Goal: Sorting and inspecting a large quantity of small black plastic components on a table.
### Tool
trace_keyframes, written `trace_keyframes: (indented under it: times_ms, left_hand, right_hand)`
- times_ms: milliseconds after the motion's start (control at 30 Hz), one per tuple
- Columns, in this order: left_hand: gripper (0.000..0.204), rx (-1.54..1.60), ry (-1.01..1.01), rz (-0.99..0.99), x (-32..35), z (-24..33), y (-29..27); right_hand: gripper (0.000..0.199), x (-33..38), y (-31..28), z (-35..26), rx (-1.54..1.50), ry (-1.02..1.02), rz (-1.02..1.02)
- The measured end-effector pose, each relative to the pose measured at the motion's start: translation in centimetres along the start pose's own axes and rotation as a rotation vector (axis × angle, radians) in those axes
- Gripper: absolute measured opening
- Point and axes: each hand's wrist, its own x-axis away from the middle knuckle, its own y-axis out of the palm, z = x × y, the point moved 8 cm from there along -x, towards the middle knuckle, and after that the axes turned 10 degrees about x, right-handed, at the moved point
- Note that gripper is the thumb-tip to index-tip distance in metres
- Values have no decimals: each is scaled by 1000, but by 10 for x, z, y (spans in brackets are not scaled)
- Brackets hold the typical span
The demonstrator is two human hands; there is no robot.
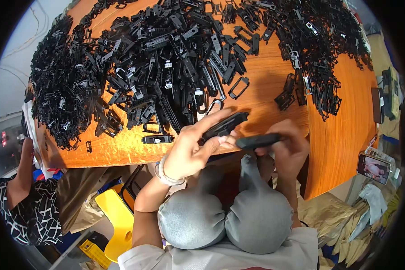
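Observation:
My left hand (189,150), with a pale bracelet at its wrist, holds up a long black plastic part (225,126) between thumb and fingers, just past the table's near edge. To its right, my right hand (291,150) is closed around a smooth, dark, elongated piece (258,141). That piece points left, towards my left fingertips; I cannot make out its kind. Beyond my hands, a large heap of black plastic parts (166,54) covers the middle of the table. One black rectangular frame (239,88) lies at the heap's right edge.
Smaller black parts pile up at the left (63,85) and right (312,40) of the wooden table (270,67). A phone (374,168) stands at the far right. A yellow chair (114,220) is at lower left, near another person's arm (22,173).

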Motion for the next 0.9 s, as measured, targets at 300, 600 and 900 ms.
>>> trace_keyframes:
  times_ms: [300, 600, 900]
  left_hand:
    - [53, -273, 97, -38, -9, 0, 21]
    - [42, -413, 253, -32, -6, 8, 21]
    - [43, -298, 130, -116, -4, -6, 29]
  right_hand:
    - [20, 7, 18, 1, 396, -42, -121]
    - [26, 0, 19, -1, 484, -25, -164]
    - [28, 8, 11, 11, 351, 123, -176]
